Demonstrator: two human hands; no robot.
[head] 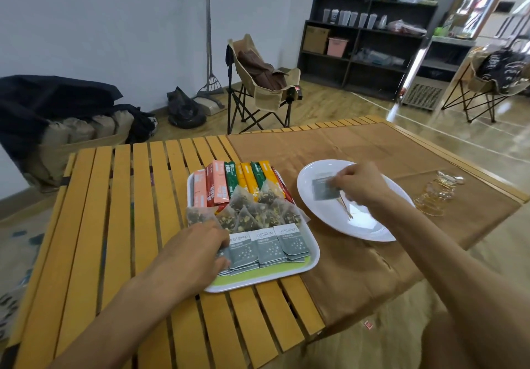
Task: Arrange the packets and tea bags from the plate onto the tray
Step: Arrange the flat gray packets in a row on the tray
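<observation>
I am near the end of the job: the tray (pixel 311 262) at the middle of the surface (pixel 120 196) already carries a row of coloured stick packets (pixel 229 180) along its far edge, a cluster of pyramid tea bags (pixel 258 208) across its middle and a row of grey sachets (pixel 272 243) along its near edge. On the white plate (pixel 370 231), which sits on the brown cloth (pixel 344 277) just beside the tray's right edge, I see one last grey sachet (pixel 322 189) lying flat at the plate's far-left side, with a couple of thin sticks (pixel 345 209) near the plate's middle.

My right hand (pixel 360 183) is over that sachet, fingers curled down onto its right edge; the grip looks closed in a pinch on it, though the fingertips are partly hidden. My left hand (pixel 198 249) rests on the near-left corner of the tray, fingers bent down against the leftmost grey sachet (pixel 222 254), seemingly steadying the row.

Next I judge I must lift the sachet clear of the plate's rim and carry it leftwards to the near row. The sticks should stay put.
</observation>
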